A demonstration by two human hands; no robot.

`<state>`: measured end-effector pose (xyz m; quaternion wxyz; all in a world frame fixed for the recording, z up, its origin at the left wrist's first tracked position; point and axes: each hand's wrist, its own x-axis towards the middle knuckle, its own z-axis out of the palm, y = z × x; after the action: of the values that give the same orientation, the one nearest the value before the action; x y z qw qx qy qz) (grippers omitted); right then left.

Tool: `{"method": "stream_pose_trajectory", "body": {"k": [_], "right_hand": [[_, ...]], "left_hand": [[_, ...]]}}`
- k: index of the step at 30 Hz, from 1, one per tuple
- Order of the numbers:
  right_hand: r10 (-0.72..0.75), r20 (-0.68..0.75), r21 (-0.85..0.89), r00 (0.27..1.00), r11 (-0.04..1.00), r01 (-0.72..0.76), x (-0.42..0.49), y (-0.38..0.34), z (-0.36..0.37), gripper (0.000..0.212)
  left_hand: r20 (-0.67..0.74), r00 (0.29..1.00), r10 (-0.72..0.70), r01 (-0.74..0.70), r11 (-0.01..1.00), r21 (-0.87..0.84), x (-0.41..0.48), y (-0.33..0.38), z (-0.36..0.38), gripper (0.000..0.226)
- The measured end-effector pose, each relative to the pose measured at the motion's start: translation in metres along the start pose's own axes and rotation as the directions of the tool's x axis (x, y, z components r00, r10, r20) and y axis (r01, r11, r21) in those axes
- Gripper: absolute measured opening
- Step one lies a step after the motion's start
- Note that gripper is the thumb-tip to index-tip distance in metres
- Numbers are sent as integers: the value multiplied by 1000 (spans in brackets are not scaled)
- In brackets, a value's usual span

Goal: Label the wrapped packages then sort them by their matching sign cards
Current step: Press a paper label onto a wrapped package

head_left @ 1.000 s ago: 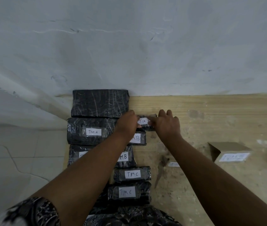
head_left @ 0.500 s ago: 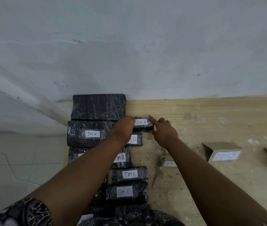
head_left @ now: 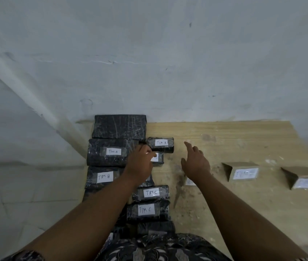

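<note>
Black wrapped packages lie in two columns at the left end of the wooden table. A small package labelled TIM A lies free beside an unlabelled large package and a large TIM A package. My left hand rests with loosely bent fingers over a small package whose label it half hides. My right hand hovers open above bare table, fingers spread, touching nothing. Nearer me lie a TIM B package and two TIM C packages.
Two folded cardboard sign cards stand on the right of the table, their writing blurred. A small white slip lies by my right wrist. A grey wall rises behind the table, and tiled floor lies to the left.
Both hands have let go of the small TIM A package. My right hand drew back to the right and opened; my left hand slid back toward me onto the package below.
</note>
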<state>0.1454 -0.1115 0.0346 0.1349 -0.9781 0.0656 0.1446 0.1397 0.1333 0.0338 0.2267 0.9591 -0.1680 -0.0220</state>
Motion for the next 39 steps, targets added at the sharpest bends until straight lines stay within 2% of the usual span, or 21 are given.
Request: {"method": "stream_pose_trajectory", "body": {"k": [6, 11, 16, 21, 24, 27, 30, 33, 39], "right_hand": [[77, -23, 27, 997, 997, -76, -67, 7, 7, 65], [185, -82, 55, 979, 982, -181, -121, 37, 28, 57], [216, -123, 97, 969, 974, -205, -143, 67, 30, 52], [150, -133, 54, 980, 988, -144, -139, 106, 25, 49], [142, -86, 15, 986, 990, -141, -133, 133, 20, 46], [174, -37, 25, 984, 985, -173, -128, 169, 20, 41], [194, 36, 18, 980, 981, -195, -129, 209, 25, 41], [179, 129, -8, 975, 984, -179, -133, 250, 34, 44], [62, 273, -70, 960, 997, -44, -145, 299, 48, 63]], "left_hand": [[-14, 1000, 26, -26, 999, -48, -45, 13, -6, 40], [47, 997, 69, -67, 996, -53, -70, 39, -3, 58], [139, 980, 141, -129, 987, -92, -94, 63, 14, 70], [348, 915, 206, -230, 973, 29, -102, 95, 37, 96], [359, 907, 220, -260, 963, 67, -97, 121, 55, 102], [374, 908, 191, -210, 978, 9, -85, 158, 73, 94], [398, 895, 200, -223, 975, 11, -75, 190, 97, 89], [452, 874, 178, -200, 980, 1, -69, 215, 127, 88], [517, 846, 130, -174, 984, 37, -64, 249, 165, 88]]}}
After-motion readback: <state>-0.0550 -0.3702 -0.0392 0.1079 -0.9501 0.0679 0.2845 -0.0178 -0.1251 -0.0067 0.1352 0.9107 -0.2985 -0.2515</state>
